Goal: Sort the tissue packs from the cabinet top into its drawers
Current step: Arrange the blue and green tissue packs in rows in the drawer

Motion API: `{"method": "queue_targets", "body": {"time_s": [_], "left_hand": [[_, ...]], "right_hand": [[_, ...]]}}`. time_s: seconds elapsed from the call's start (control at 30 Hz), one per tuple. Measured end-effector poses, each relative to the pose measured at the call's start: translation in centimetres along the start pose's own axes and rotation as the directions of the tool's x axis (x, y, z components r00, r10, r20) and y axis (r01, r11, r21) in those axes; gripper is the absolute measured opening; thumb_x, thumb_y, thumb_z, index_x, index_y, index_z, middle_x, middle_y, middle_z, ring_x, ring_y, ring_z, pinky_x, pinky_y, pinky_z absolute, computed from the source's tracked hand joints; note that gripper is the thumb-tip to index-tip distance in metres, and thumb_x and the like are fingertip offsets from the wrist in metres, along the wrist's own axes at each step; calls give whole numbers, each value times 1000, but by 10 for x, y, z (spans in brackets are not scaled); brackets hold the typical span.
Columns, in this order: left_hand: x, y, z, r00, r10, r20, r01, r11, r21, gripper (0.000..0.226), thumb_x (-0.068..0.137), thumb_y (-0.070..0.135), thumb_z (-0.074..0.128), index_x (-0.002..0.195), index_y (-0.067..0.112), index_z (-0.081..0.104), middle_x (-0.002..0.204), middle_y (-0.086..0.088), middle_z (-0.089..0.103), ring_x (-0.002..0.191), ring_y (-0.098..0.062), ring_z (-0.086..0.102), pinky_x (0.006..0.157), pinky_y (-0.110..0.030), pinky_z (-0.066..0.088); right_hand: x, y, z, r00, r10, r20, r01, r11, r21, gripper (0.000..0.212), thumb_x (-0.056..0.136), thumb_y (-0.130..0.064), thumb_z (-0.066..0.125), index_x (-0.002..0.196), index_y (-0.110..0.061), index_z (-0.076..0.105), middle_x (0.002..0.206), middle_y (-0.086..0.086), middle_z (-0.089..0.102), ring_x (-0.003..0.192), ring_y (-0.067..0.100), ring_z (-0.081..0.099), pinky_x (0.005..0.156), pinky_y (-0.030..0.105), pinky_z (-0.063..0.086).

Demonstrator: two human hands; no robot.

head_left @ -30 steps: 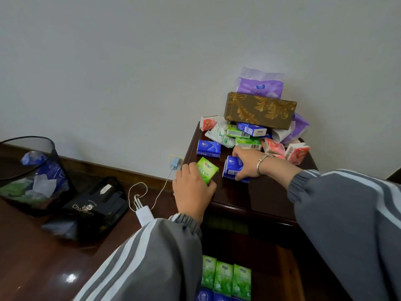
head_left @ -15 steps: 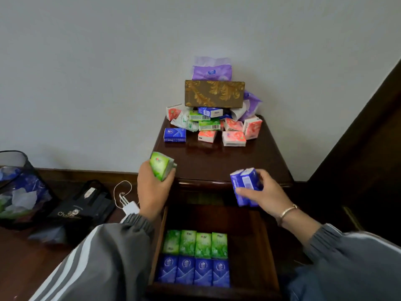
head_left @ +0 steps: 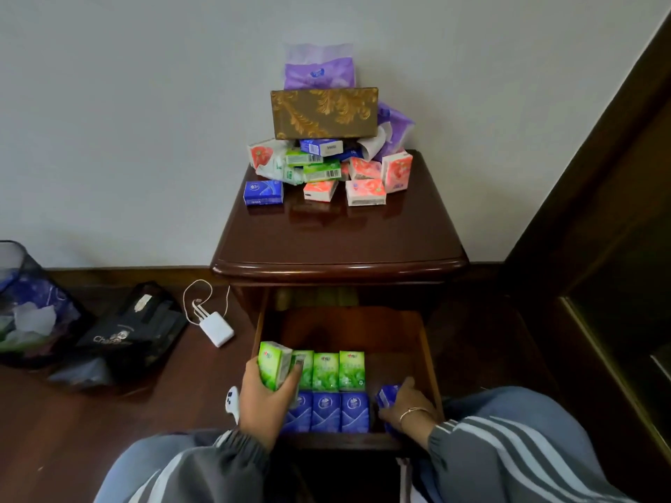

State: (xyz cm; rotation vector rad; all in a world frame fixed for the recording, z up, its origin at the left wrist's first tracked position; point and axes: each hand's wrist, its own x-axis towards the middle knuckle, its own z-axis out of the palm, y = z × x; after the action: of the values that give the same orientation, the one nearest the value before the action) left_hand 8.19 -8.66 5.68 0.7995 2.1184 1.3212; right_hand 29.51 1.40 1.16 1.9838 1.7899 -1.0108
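Observation:
A dark wooden cabinet (head_left: 337, 245) stands against the wall with its drawer (head_left: 430, 361) pulled out. Inside the drawer lies a row of green tissue packs (head_left: 337, 370) and, nearer me, a row of blue packs (head_left: 328, 412). My left hand (head_left: 263, 404) holds a green pack (head_left: 272, 364) over the drawer's left end. My right hand (head_left: 406, 408) grips blue packs (head_left: 386, 395) low at the drawer's right side. A pile of green, blue and pink packs (head_left: 326, 172) sits at the back of the cabinet top under a gold-patterned tissue box (head_left: 325, 112).
Purple tissue bags (head_left: 319, 70) lean on the wall behind the box. Left of the cabinet lie a white charger with cable (head_left: 216, 328), a black bag (head_left: 127, 332) and a mesh waste bin (head_left: 21, 303) on the wooden floor. A dark wooden frame (head_left: 599, 212) rises at right.
Both hands have come down from the cabinet top into the open drawer, the left carrying the green pack and the right the blue packs. The camera has tilted downward.

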Motion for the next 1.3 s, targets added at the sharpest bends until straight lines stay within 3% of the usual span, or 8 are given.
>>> {"method": "queue_targets", "body": {"time_s": [0.13,0.3,0.57,0.67,0.8,0.97,1.17,1.3], "left_hand": [[3,-5,-1,999,-43,-2,43,999,1,36,72,31,81,89,29,49,85,6,63,78,-3,59,61,-15,39],[6,-10,-1,997,-74,16,75,997,-23,39,72,35,80,95,22,52,86,6,65,80,-7,61,64,-23,43],[7,-5,2,993,-87,75,88,996,-9,34,72,36,80,89,27,52,85,5,66,79,-7,63,64,-23,46],[4,-1,5,989,-74,130,77,997,-17,36,73,32,80,93,17,54,86,-1,67,80,-16,64,72,-33,51],[-3,8,5,972,-39,230,51,998,-46,34,73,30,80,93,16,57,82,0,68,69,-3,63,61,-13,46],[-9,31,7,902,20,430,51,987,-152,45,70,40,74,107,19,57,91,0,68,79,-4,66,66,-16,50],[-17,59,12,883,27,469,121,951,-283,50,79,56,51,112,19,57,102,-3,65,90,-2,65,73,-22,52],[-10,76,6,880,-118,459,369,778,-508,38,80,42,62,105,13,63,93,-3,68,87,-16,66,78,-35,53]], "right_hand": [[12,3,5,988,41,147,-49,997,54,108,77,-58,64,148,-3,5,148,15,36,131,29,44,101,29,39],[20,-3,-1,997,31,71,-49,963,266,56,88,-39,59,133,-9,45,124,12,57,111,29,60,70,20,45],[21,-2,10,975,-41,218,-6,978,210,46,81,-16,65,125,-7,52,119,14,62,91,23,62,85,33,53],[17,-3,1,964,-62,257,5,976,218,48,87,-25,62,129,-7,48,131,15,54,113,27,56,99,36,47],[-1,-19,-21,982,-143,120,96,938,333,63,93,-37,54,146,-14,29,148,11,39,132,27,43,105,33,37],[-55,-60,-54,840,-468,274,105,637,764,25,88,-43,59,109,-32,62,117,-1,66,102,15,66,86,33,54],[-85,-64,-67,819,-561,117,194,465,864,26,89,-20,63,114,-25,60,116,5,66,104,22,66,87,41,56],[-84,-54,-85,798,-587,134,-22,193,981,31,89,-10,58,120,-11,59,113,14,66,101,27,66,78,42,58]]}}
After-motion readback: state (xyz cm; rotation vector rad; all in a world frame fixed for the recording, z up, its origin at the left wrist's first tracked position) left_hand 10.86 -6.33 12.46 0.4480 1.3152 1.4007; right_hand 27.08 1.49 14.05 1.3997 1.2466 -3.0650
